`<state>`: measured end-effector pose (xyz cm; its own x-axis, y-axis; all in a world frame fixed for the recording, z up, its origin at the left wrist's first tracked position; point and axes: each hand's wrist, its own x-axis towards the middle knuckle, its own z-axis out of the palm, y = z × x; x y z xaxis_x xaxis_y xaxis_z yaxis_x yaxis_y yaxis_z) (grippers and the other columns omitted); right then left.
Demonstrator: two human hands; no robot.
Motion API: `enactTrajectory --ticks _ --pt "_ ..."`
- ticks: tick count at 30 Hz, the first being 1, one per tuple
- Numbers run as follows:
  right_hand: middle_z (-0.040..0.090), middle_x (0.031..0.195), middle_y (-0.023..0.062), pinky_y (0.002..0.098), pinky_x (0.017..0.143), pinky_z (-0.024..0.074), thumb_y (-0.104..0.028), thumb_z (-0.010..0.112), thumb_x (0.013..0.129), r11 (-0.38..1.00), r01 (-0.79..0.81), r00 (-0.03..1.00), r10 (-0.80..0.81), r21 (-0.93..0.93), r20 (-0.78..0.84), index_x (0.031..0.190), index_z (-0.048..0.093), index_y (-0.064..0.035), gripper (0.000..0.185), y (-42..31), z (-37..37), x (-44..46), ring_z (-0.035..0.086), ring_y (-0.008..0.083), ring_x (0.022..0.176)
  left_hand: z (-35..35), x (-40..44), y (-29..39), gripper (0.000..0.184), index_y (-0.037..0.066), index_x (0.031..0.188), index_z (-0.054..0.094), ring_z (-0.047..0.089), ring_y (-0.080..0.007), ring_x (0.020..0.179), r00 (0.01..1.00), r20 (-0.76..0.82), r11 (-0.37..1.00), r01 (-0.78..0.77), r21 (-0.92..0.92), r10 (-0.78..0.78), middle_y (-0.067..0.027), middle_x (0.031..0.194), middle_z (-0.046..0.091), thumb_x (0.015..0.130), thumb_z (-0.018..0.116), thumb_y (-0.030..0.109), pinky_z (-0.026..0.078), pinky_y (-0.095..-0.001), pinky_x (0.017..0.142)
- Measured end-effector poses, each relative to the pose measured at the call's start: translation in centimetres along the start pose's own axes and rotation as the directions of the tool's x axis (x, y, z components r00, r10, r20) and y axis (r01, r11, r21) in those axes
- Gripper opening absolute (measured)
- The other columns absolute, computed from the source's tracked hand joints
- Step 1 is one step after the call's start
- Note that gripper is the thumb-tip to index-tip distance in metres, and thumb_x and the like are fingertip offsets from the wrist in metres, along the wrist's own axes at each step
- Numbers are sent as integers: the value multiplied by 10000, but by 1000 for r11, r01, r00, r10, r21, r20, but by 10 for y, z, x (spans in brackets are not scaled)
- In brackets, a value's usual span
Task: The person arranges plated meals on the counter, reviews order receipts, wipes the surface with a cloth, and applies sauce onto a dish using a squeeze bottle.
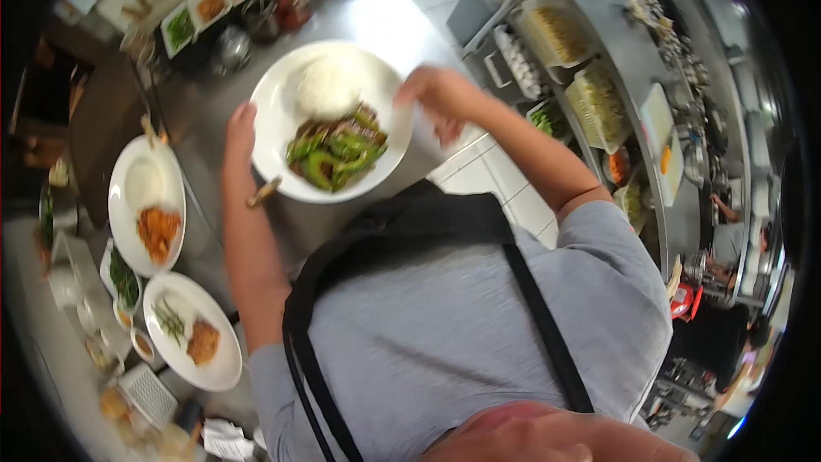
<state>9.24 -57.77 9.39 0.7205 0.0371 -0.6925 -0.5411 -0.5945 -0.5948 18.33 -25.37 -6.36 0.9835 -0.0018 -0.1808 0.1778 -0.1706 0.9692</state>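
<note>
A round white plate (pixel 393 150) holds a mound of white rice (pixel 329 85) and a heap of sliced green vegetable in dark sauce (pixel 338 150). My left hand (pixel 241 130) grips its left rim, with most of the fingers hidden beneath. At the right rim is my right hand (pixel 438 101), blurred by motion. Its fingertips reach the edge of the plate, but I cannot tell whether they grip it. The plate is over a steel counter (pixel 205 94).
To the left stand an oval plate with rice and orange-red food (pixel 147 205) and another with fried food and greens (pixel 192 334). Topping trays (pixel 209 7) line the back. Metal shelving (pixel 599 0) with food bins is on the right. A person (pixel 723 325) is far right.
</note>
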Motion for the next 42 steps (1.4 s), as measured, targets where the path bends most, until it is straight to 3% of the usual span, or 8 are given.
enactTrajectory --ticks 2,5,9,23,27,31,36,42 --pt "564 723 59 307 275 381 -94 477 804 891 448 841 -391 76 -374 1036 579 -118 255 43 10 56 513 211 352 -1 7 -12 423 -55 1116 494 512 -154 951 999 -27 998 17 -55 -18 -111 1036 567 833 511 258 382 -259 833" --pt "591 774 100 341 387 449 -122 507 802 938 312 906 -247 149 -344 994 599 -111 213 43 28 62 574 229 479 4 3 -10 417 -54 1111 499 514 -142 948 994 -84 991 66 -112 -76 -106 1031 570 833 516 256 381 -250 830" --pt "575 873 163 334 719 466 -107 539 783 700 535 470 -712 -473 -522 910 633 -114 158 74 48 62 568 290 818 3 9 -19 414 -53 1111 500 517 -135 942 994 -99 996 34 -88 -43 -103 1019 576 837 510 259 382 -239 825" --pt "510 694 57 237 508 436 -88 490 854 792 499 825 -310 352 -472 990 501 2 164 77 96 25 509 111 571 17 -44 7 369 -51 1100 490 521 -150 883 939 -336 989 30 -145 -78 -99 976 572 847 460 216 398 -258 780" --pt "532 726 120 304 528 474 -3 477 827 317 266 959 -186 911 -215 1010 426 -11 190 72 130 10 555 191 621 18 -64 -5 356 -57 1091 451 502 -169 882 885 -454 980 14 -197 -104 -122 1000 537 854 411 207 392 -271 777" --pt "548 793 134 316 586 494 -10 481 819 187 264 934 -293 946 -203 1005 406 -13 201 72 140 35 571 195 659 16 -85 -18 369 -47 1094 405 494 -177 826 878 -464 981 35 -189 -120 -122 961 519 867 371 241 403 -286 708" --pt "549 908 130 301 681 497 -85 463 847 419 227 956 -269 879 -118 1056 392 19 244 64 123 86 574 184 769 22 -125 4 285 38 976 446 475 -115 539 906 -252 899 235 -369 -340 -53 741 507 869 367 290 351 -237 403" --pt "560 891 119 292 669 498 -103 475 851 631 77 960 -256 772 114 1004 446 32 206 57 102 76 572 168 754 33 -161 -8 351 58 942 507 502 -132 572 854 213 730 517 -447 -475 -55 761 555 883 376 379 368 -238 456"
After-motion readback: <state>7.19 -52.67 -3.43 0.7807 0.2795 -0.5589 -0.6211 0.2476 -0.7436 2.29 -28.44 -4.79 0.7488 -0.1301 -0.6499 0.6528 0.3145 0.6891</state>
